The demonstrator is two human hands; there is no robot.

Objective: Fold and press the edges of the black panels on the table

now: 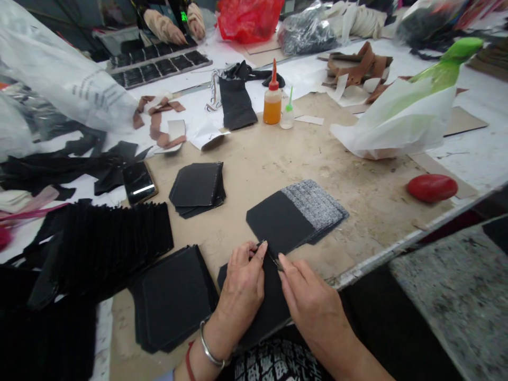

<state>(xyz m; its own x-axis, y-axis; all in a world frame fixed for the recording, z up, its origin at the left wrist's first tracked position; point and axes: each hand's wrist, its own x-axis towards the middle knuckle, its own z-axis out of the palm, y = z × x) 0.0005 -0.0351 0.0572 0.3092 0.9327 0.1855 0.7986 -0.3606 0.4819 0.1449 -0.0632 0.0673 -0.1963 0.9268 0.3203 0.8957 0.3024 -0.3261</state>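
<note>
My left hand (243,283) and my right hand (307,299) meet at the near table edge over a black flat piece (270,307). Both pinch its upper edge with fingertips pressed together, the left thumb and finger at one corner, the right beside it. Just beyond lies a fanned stack of black and grey textured pieces (296,214). A thick stack of black squares (172,296) sits left of my left wrist, which wears a silver bangle.
A smaller black stack (197,188) and a phone (138,182) lie mid-table. An orange glue bottle (272,100) and a small green-tipped bottle (287,114) stand behind. A red oval object (432,188) is near the right edge. Another person's hands (174,24) work across the table.
</note>
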